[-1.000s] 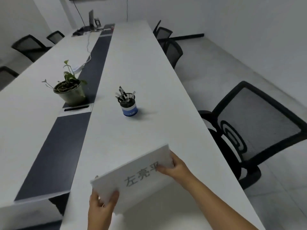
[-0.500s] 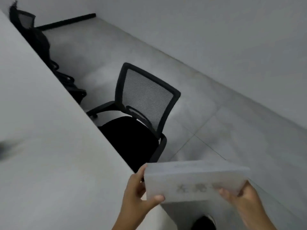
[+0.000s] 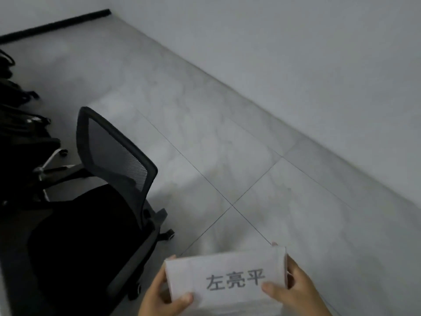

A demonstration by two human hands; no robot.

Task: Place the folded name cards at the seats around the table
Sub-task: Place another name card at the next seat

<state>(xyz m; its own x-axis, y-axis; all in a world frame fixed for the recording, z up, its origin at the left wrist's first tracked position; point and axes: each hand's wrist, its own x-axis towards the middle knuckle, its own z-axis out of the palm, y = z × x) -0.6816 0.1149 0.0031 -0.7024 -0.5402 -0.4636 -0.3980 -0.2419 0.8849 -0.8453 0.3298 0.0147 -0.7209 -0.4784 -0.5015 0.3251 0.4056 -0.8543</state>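
Room: grey tiled floor (image 3: 262,137), pale wall; no table in view.
Seat: black mesh chair (image 3: 114,160), left of the card.
Item: name cards (image 3: 227,281), held off any surface; I judge them light, thin, easily creased.
Grip: left hand (image 3: 164,299) and right hand (image 3: 293,290) pinch the short edges; I'd stay there.

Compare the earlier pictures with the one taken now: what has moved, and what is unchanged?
The view has swung right, off the table and over the floor beside the black mesh chair. The name cards came away from over the tabletop. Unchanged: the left hand and right hand keep their grip on the stack, printed side up.
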